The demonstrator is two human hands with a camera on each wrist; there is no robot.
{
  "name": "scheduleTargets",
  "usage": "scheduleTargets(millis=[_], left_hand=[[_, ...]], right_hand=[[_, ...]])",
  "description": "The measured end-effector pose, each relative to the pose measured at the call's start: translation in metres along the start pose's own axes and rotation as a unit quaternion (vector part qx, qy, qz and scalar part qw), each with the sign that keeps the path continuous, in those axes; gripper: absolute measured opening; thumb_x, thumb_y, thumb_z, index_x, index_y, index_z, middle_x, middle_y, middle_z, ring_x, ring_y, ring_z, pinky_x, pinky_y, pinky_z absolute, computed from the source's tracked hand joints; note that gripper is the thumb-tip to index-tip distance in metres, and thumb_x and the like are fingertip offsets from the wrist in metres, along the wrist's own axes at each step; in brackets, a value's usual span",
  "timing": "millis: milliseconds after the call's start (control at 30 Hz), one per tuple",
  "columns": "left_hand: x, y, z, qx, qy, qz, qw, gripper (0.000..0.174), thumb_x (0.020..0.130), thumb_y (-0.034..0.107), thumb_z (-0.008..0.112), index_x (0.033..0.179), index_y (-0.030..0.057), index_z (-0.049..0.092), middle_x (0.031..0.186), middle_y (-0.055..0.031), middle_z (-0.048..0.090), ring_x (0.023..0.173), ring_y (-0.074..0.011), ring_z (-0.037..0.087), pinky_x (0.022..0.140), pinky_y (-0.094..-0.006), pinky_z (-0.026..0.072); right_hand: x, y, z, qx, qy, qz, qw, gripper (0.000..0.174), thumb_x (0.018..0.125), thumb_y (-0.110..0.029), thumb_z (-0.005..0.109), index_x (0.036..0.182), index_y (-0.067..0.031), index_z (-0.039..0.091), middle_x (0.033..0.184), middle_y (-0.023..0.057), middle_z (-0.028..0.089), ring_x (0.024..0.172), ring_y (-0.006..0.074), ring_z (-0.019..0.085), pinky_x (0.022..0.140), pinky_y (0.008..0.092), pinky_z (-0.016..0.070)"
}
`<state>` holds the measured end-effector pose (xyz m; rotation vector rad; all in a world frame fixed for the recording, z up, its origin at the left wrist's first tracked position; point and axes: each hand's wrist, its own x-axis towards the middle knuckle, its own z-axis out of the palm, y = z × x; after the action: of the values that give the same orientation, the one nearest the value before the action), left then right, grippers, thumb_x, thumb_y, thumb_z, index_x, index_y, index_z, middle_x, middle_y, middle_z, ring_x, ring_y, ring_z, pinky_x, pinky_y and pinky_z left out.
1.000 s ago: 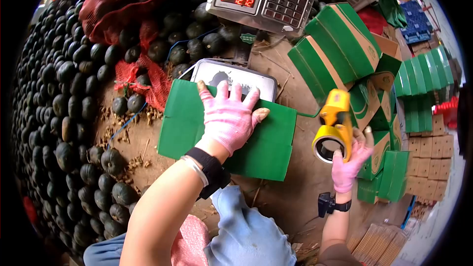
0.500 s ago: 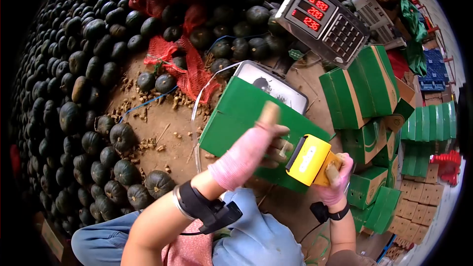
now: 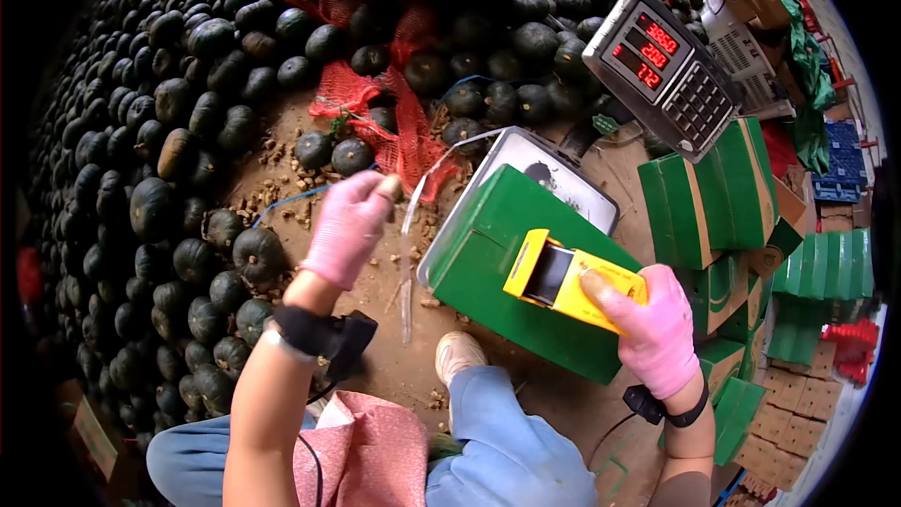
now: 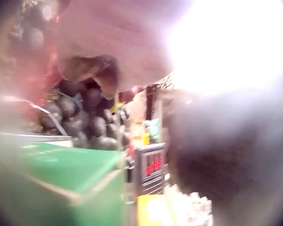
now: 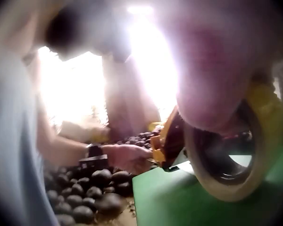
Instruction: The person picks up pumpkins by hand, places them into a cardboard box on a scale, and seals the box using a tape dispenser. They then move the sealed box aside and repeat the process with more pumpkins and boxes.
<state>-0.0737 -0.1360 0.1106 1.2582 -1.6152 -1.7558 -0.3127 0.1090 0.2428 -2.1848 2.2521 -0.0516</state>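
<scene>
Pink-gloved fingers of the right hand [image 3: 662,329] wrap firmly round a yellow tape dispenser [image 3: 587,291], the thumb laid along its top, while the left hand [image 3: 349,225] hangs off to the box's left, fingers curled inward with nothing visible in them. The dispenser sits over the upper face of a green box [image 3: 483,253]; whether it touches the cardboard I cannot tell. Taping looks like the step in hand, and it should go best with the roll square to the seam, the pull steady and the pressure even, so the strip lies flat. A free left palm pressed on the far side would probably stop the box sliding, since it rests on the scale's pan [image 3: 572,188], near the tilted display [image 3: 648,47]. Farther out, dark squashes [image 3: 258,258] cover the ground, and more green boxes [image 3: 732,197] are stacked beyond.
</scene>
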Motion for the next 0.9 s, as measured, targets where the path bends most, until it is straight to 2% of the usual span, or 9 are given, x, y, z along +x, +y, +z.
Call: scheduleTargets(millis=[200, 300, 367, 500, 567, 633, 767, 833, 900], left_hand=[[0.030, -0.102, 0.068, 0.123, -0.074, 0.033, 0.989, 0.026, 0.105, 0.027, 0.059, 0.106, 0.0021, 0.068, 0.079, 0.0000, 0.061, 0.075, -0.0099, 0.056, 0.070, -0.0288, 0.0498], [0.033, -0.131, 0.074, 0.017, -0.099, -0.084, 0.991, 0.041, 0.100, 0.032, 0.066, 0.128, 0.0036, 0.059, 0.102, -0.0117, 0.067, 0.095, -0.0183, 0.063, 0.084, -0.0350, 0.0535], [0.024, -0.120, 0.069, 0.214, 0.028, -0.168, 0.962, 0.069, 0.091, 0.043, 0.072, 0.141, 0.0015, 0.050, 0.138, -0.0249, 0.057, 0.127, -0.0369, 0.057, 0.107, -0.0433, 0.0461], [-0.014, -0.063, 0.059, 0.219, 0.120, 0.259, 0.933, 0.096, 0.087, 0.045, 0.072, 0.155, -0.0062, 0.027, 0.153, -0.0310, 0.040, 0.142, -0.0458, 0.040, 0.122, -0.0494, 0.0267], [-0.051, 0.015, 0.060, 0.246, -0.083, 0.414, 0.872, 0.097, 0.092, 0.053, 0.064, 0.156, -0.0090, 0.024, 0.156, -0.0305, 0.038, 0.147, -0.0430, 0.035, 0.123, -0.0543, 0.0209], [-0.060, 0.007, 0.079, 0.423, -0.157, 0.394, 0.801, 0.114, 0.085, 0.078, 0.054, 0.157, -0.0058, 0.026, 0.159, -0.0245, 0.038, 0.151, -0.0388, 0.032, 0.122, -0.0577, 0.0189], [-0.060, 0.006, 0.078, 0.509, -0.160, 0.404, 0.743, 0.101, 0.089, 0.068, 0.059, 0.158, 0.0011, 0.029, 0.162, -0.0243, 0.031, 0.152, -0.0389, 0.030, 0.123, -0.0558, 0.0204], [-0.047, -0.014, 0.070, 0.418, -0.128, 0.384, 0.813, 0.099, 0.091, 0.066, 0.059, 0.160, 0.0025, 0.028, 0.163, -0.0211, 0.032, 0.151, -0.0358, 0.032, 0.123, -0.0494, 0.0235], [-0.046, -0.007, 0.081, -0.016, -0.196, 0.124, 0.973, 0.075, 0.098, 0.031, 0.065, 0.158, 0.0024, 0.030, 0.159, -0.0214, 0.037, 0.143, -0.0350, 0.042, 0.118, -0.0438, 0.0349]], right_hand=[[0.019, -0.011, 0.004, -0.040, -0.036, -0.005, 0.999, 0.064, 0.081, -0.007, 0.064, 0.136, -0.0389, 0.062, 0.085, 0.0086, 0.047, 0.079, 0.0316, 0.056, 0.066, 0.0425, 0.0483], [0.025, -0.019, -0.002, -0.039, -0.057, 0.008, 0.998, 0.064, 0.081, -0.011, 0.065, 0.137, -0.0395, 0.060, 0.087, 0.0079, 0.049, 0.082, 0.0300, 0.056, 0.066, 0.0417, 0.0468], [0.031, -0.023, 0.001, -0.054, -0.043, 0.009, 0.998, 0.066, 0.072, -0.008, 0.070, 0.132, -0.0333, 0.066, 0.087, 0.0099, 0.050, 0.085, 0.0309, 0.057, 0.069, 0.0413, 0.0475], [0.030, -0.015, 0.003, 0.000, -0.044, 0.003, 0.999, 0.060, 0.078, -0.011, 0.069, 0.132, -0.0365, 0.065, 0.093, 0.0101, 0.055, 0.091, 0.0311, 0.061, 0.071, 0.0409, 0.0506], [0.032, -0.018, 0.001, 0.009, -0.076, 0.009, 0.997, 0.061, 0.080, -0.012, 0.068, 0.136, -0.0365, 0.060, 0.098, 0.0107, 0.057, 0.096, 0.0314, 0.063, 0.074, 0.0421, 0.0533], [0.029, -0.023, 0.000, -0.006, -0.123, 0.044, 0.991, 0.062, 0.081, -0.012, 0.069, 0.137, -0.0371, 0.059, 0.099, 0.0109, 0.057, 0.096, 0.0315, 0.064, 0.075, 0.0424, 0.0532], [-0.061, 0.020, -0.023, -0.019, -0.137, 0.075, 0.987, 0.045, 0.088, -0.017, 0.063, 0.130, -0.0345, 0.062, 0.095, 0.0114, 0.060, 0.086, 0.0311, 0.066, 0.067, 0.0421, 0.0525], [-0.124, 0.056, -0.022, -0.087, -0.169, 0.102, 0.976, 0.051, 0.085, -0.016, 0.066, 0.131, -0.0383, 0.062, 0.090, 0.0120, 0.058, 0.085, 0.0313, 0.065, 0.067, 0.0421, 0.0520], [-0.171, 0.091, 0.032, 0.045, -0.040, 0.108, 0.992, 0.058, 0.082, -0.012, 0.071, 0.132, -0.0383, 0.061, 0.090, 0.0124, 0.056, 0.080, 0.0341, 0.063, 0.065, 0.0433, 0.0514]])
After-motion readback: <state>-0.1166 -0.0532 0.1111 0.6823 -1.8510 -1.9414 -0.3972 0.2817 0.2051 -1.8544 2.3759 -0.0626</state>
